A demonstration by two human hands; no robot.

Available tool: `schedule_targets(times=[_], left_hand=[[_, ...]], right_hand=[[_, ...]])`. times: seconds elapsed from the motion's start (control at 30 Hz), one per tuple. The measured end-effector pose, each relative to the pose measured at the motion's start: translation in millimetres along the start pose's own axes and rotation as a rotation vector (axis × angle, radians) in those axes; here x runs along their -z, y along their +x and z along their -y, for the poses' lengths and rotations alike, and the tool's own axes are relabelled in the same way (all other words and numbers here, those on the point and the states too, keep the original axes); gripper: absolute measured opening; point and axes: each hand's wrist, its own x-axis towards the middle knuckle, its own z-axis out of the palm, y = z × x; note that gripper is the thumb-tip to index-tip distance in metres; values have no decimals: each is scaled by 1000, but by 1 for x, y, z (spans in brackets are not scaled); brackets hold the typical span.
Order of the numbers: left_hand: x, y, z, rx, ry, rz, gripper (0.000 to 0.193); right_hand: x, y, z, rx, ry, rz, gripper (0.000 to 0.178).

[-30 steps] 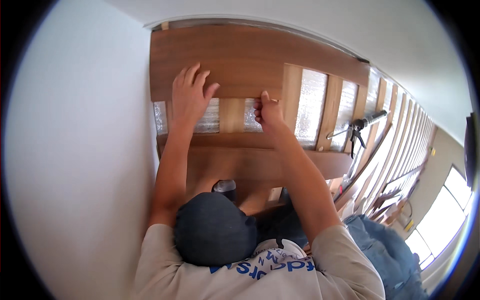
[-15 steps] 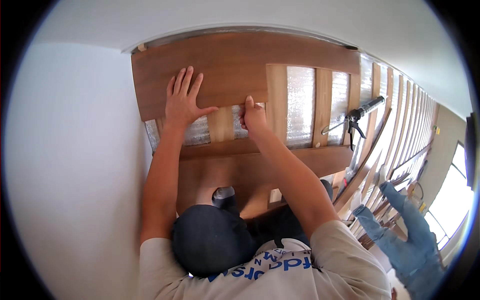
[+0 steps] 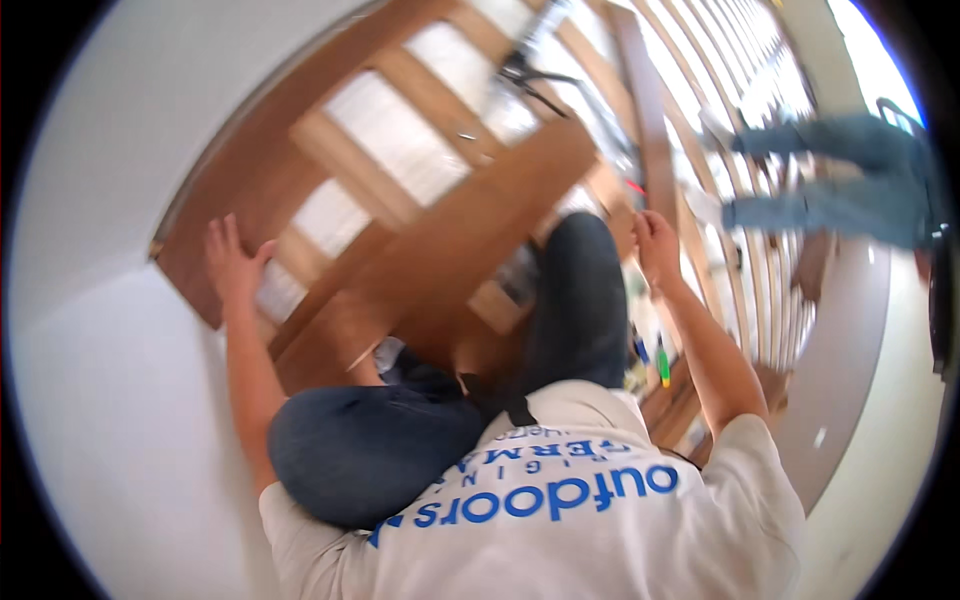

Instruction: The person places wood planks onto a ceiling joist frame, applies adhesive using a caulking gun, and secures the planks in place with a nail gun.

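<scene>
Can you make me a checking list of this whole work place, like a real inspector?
Surface: wooden slats over pale sheeting.
Work things: brown board by the wall; long plank slanting across; caulking gun on the slats.
Clutter: small green item beside the right leg.
Left grip: open, fingers spread on the brown board.
Right grip: fingers curled; too blurred to tell if it holds anything.
Cables: nothing seen clearly.
Surroundings: white wall left; another person's denim legs right.

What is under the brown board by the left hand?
Past its edge, wooden strips and pale sheeting show; whatever the brown board itself covers cannot be seen.
</scene>
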Motion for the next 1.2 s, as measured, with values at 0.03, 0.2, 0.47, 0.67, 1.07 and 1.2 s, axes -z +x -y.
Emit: schedule_targets(times=[0.03,0.2,0.47,0.67,1.07,1.2], left_hand=[[4,0,-2,3,79,47,100],[10,-20,10,50,69,204,80],[-1,-127,73,71,-55,331,63],[37,-195,71,208,-57,223,58],[70,-172,-23,93,-124,165,47],[61,-190,-45,-2,-312,409,50]], right_hand=[[34,-10,-45,-49,-9,-36,37],[104,-117,-231,-421,-357,-196,40],[36,-260,-423,-582,-529,135,42],[-62,-289,-434,-611,-130,235,54],[37,-251,-363,-550,-273,551,33],[80,-248,-340,-597,-187,531,31]])
